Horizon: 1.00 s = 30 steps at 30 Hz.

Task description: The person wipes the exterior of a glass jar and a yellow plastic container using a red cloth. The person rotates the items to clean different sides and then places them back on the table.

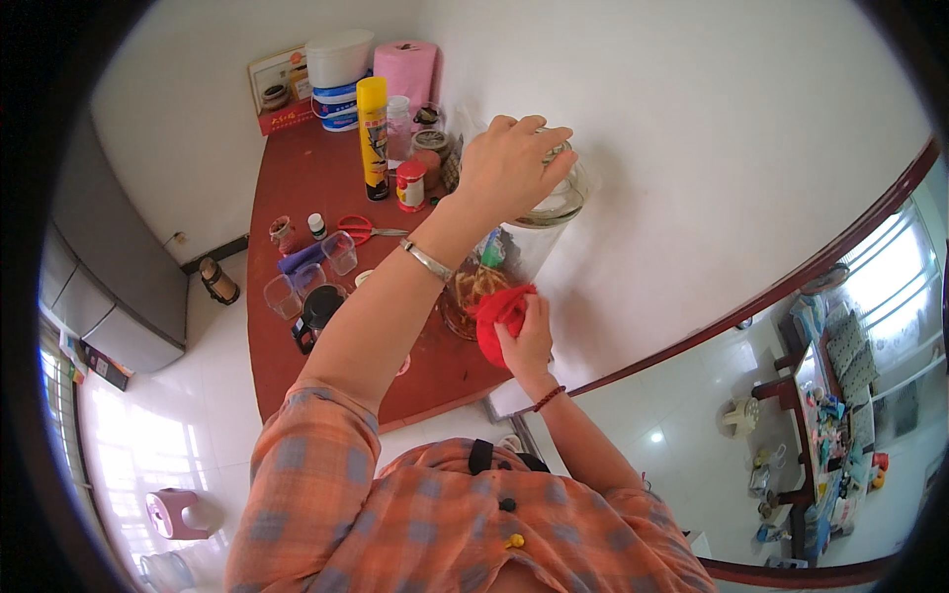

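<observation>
A large glass jar point(535, 248) with amber liquid and pale root-like pieces in its lower part stands on the reddish-brown table point(311, 167), close to the wall. My left hand point(519, 159) rests over the rounded glass lid point(567, 194) at its top, fingers spread around it. Lower down, my right hand point(528, 337) grips a bunched red cloth point(504, 319) against the jar's side near its base. My left forearm hides part of the table.
A yellow spray can point(373, 141), red-handled scissors point(358, 230), clear plastic cups point(339, 253) and a black-lidded pot point(322, 305) stand or lie left of the jar. Behind are a white tub point(339, 59) and a pink roll point(405, 74). A red-framed mirror point(652, 445) is at right.
</observation>
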### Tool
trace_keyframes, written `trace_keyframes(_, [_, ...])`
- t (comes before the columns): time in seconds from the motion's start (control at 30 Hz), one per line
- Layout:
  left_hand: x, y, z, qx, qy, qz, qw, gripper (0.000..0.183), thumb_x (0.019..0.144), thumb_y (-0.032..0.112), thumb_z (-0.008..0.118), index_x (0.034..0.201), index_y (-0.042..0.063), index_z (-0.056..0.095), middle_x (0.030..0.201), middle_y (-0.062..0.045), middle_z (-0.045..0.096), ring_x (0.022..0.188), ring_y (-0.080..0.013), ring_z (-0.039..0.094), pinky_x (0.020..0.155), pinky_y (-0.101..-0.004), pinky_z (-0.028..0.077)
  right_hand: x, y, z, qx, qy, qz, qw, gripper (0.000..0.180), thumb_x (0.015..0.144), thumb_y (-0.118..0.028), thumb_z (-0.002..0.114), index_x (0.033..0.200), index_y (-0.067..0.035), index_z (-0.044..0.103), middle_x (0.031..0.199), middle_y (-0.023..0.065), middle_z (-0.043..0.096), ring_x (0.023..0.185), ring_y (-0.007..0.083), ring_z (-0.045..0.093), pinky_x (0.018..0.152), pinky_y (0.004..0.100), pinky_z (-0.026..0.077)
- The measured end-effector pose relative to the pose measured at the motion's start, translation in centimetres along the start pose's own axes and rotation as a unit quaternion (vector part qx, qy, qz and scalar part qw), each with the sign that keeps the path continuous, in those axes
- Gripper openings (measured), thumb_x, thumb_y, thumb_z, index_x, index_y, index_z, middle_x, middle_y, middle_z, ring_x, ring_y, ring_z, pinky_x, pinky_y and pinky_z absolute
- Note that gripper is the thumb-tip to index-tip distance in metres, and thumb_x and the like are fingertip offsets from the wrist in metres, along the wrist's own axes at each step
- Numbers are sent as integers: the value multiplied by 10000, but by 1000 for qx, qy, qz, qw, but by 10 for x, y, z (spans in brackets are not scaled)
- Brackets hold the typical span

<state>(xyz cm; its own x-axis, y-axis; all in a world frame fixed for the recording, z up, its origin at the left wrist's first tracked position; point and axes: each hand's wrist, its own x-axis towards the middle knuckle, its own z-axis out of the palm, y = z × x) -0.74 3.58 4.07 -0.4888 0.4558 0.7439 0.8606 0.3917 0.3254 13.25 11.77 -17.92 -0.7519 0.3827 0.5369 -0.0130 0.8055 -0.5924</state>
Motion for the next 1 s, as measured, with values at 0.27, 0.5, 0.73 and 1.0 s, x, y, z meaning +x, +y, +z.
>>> trace_keyframes(0.27, [-8, -20, -10, -232, 72, -8, 970, 438, 916, 328, 630, 1281, 88, 615, 1430, -186, 485, 1348, -317, 419, 1107, -408, 338, 53, -56, -67, 190, 28, -46, 980, 470, 752, -67, 725, 1174, 1, 528, 1134, 176, 537, 1069, 343, 545, 929, 419, 454])
trace_keyframes(0.5, [-89, -3, -46, -287, 160, -2, 944, 258, 896, 116, 627, 1133, 16, 645, 1151, -121, 618, 1084, -249, 567, 953, -348, 440, 39, -25, -47, 86, -10, -25, 996, 483, 766, -102, 716, 1198, -22, 516, 1135, 176, 537, 1079, 361, 539, 935, 405, 455])
trace_keyframes(0.73, [-241, -12, -5, -468, -91, -350, 806, 526, 934, 219, 668, 1375, 36, 448, 1311, -81, 491, 1181, -175, 490, 993, -327, 442, -7, -47, -33, 387, -185, 147, 891, 480, 921, -212, 640, 1327, -10, 479, 1242, 132, 569, 1156, 226, 545, 989, 343, 425])
trace_keyframes(1.0, [-213, -18, -18, -602, 142, -402, 675, 368, 969, 138, 567, 1319, 35, 512, 1217, -72, 605, 1073, -194, 615, 877, -334, 535, 49, -123, -100, 179, -210, -138, 951, 417, 950, -270, 594, 1272, -9, 546, 1335, 173, 548, 1226, 307, 508, 1038, 373, 386])
